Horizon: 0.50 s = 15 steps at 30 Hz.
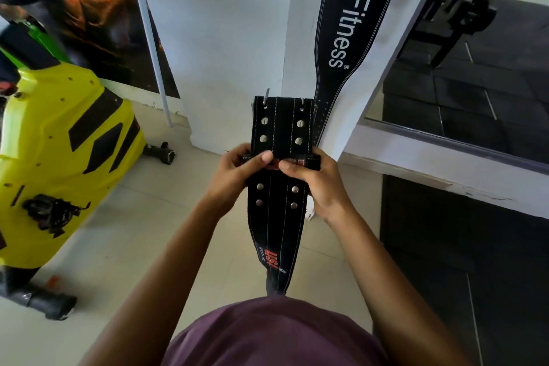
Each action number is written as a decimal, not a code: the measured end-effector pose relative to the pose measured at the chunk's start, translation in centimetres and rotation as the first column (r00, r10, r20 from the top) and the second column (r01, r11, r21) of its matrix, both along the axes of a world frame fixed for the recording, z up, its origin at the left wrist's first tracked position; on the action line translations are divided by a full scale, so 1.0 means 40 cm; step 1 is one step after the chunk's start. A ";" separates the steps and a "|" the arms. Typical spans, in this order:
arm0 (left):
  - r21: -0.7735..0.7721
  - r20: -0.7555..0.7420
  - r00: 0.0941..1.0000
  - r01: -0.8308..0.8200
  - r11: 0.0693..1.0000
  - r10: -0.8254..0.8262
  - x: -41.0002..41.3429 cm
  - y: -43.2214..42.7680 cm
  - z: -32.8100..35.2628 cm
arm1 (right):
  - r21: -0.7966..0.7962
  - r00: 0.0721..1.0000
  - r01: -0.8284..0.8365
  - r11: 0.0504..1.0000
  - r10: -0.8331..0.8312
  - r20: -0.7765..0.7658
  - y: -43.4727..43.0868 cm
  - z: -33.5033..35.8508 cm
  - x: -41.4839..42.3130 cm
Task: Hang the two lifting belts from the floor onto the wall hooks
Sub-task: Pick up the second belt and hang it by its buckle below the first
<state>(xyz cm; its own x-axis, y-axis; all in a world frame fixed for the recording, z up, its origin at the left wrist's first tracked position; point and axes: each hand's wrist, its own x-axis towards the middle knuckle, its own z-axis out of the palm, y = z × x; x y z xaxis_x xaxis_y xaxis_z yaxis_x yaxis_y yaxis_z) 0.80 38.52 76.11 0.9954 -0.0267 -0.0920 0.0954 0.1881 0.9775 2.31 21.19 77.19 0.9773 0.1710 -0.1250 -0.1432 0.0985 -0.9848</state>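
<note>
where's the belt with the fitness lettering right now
In the head view it hangs flat against the white pillar, upper right of centre: the Fitness belt.

hung belt [350,24] top cut off, hooks unseen.

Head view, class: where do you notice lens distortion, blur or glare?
Head view: wide-angle bending slants the white pillar; the yellow exercise bike at the left edge looks slightly smeared; the held belt and the hanging belt read sharp; bright glare at the top right corner.
</note>
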 end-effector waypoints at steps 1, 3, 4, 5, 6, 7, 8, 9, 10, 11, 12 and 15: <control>-0.018 0.006 0.999 -0.036 0.999 0.037 0.012 0.000 0.020 | -0.026 0.999 -0.033 0.999 0.033 -0.001 0.002 -0.002 -0.006; 0.000 0.011 0.994 -0.105 0.995 0.105 0.037 0.003 0.061 | -0.079 0.997 -0.076 0.994 0.075 -0.006 0.008 -0.008 -0.025; 0.013 0.010 0.993 -0.116 0.993 0.116 0.047 0.005 0.078 | -0.091 0.997 -0.082 0.992 0.082 -0.010 0.011 -0.013 -0.035; 0.022 0.010 0.994 -0.107 0.994 0.107 0.055 0.008 0.089 | -0.092 0.997 -0.083 0.992 0.082 -0.011 0.012 -0.018 -0.042; 0.033 0.011 0.996 -0.087 0.996 0.086 0.060 0.009 0.093 | -0.091 0.997 -0.075 0.993 0.075 -0.011 0.012 -0.021 -0.046; 0.040 0.010 0.998 -0.061 0.997 0.061 0.060 0.010 0.091 | -0.089 0.998 -0.063 0.994 0.063 -0.008 0.010 -0.020 -0.046; 0.044 0.007 0.999 -0.035 0.998 0.035 0.054 0.008 0.084 | -0.087 0.999 -0.049 0.995 0.048 -0.006 0.006 -0.017 -0.044; 0.038 -0.003 1.000 -0.009 0.999 0.009 0.043 0.003 0.069 | -0.083 0.999 -0.034 0.996 0.034 -0.003 0.001 -0.015 -0.038; 0.015 -0.018 1.000 0.020 1.000 -0.020 0.029 -0.003 0.049 | -0.078 1.000 -0.017 0.997 0.017 0.002 -0.005 -0.012 -0.033; -0.027 -0.033 0.998 0.044 0.999 -0.045 0.014 -0.010 0.023 | -0.067 1.000 0.000 0.998 0.001 0.008 -0.011 -0.009 -0.027; -0.063 -0.046 0.997 0.056 0.996 -0.059 -0.004 -0.017 -0.005 | -0.056 1.000 0.011 0.998 -0.010 0.013 -0.017 -0.004 -0.022; -0.030 -0.090 0.995 0.045 0.999 -0.047 -0.060 -0.034 -0.084 | -0.067 1.000 0.025 0.997 -0.024 0.019 -0.030 -0.002 -0.014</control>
